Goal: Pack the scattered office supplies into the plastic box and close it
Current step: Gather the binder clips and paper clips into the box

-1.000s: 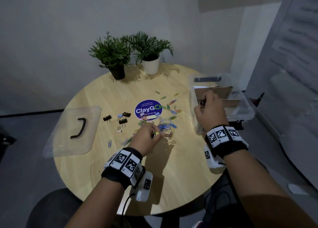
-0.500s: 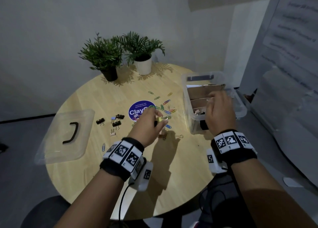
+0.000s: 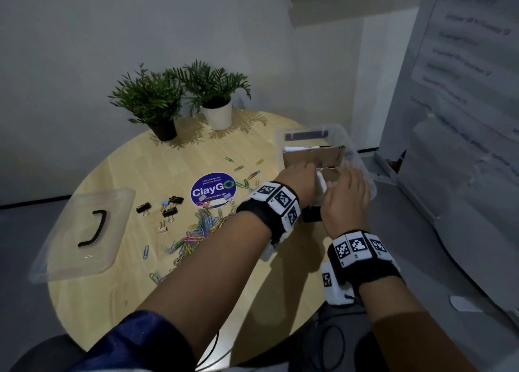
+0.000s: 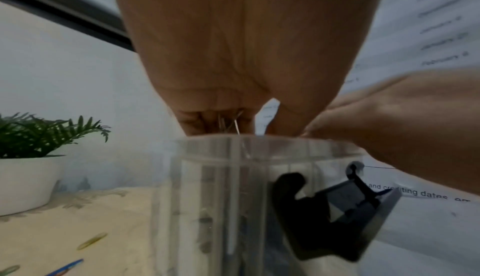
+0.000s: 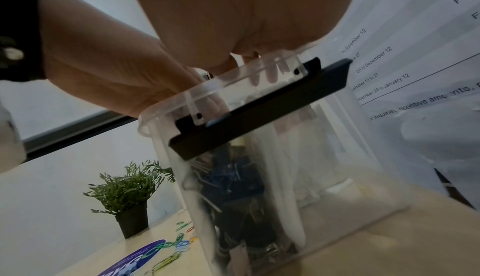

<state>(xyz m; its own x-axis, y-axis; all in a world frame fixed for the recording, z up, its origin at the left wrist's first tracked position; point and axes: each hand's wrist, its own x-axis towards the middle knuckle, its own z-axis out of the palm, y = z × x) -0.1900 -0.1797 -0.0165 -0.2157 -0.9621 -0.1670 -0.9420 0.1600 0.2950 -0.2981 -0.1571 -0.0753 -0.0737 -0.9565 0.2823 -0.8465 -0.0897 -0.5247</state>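
Observation:
The clear plastic box (image 3: 334, 129) stands open at the table's right edge, with cardboard dividers (image 3: 314, 158) inside. Both hands are over its near end. My left hand (image 3: 304, 172) curls over the rim, and in the left wrist view its fingers (image 4: 197, 120) pinch a few paper clips (image 4: 235, 125) just above the box wall (image 4: 233, 177). My right hand (image 3: 351, 183) reaches in beside it, and its straight fingers (image 5: 270, 75) show through the clear wall. Binder clips (image 5: 233, 177) lie in the box bottom. A pile of coloured paper clips (image 3: 196, 231) and loose binder clips (image 3: 170, 207) remain on the table.
The clear lid (image 3: 84, 231) with a black handle lies at the table's left edge. Two potted plants (image 3: 157, 105) stand at the back. A round blue sticker (image 3: 212, 192) marks the middle. A board with printed sheets (image 3: 463, 91) stands close on the right.
My left hand has lifted from the clip pile and swung right to the box with clips in it. My right hand has stayed at the box, its fingers now inside.

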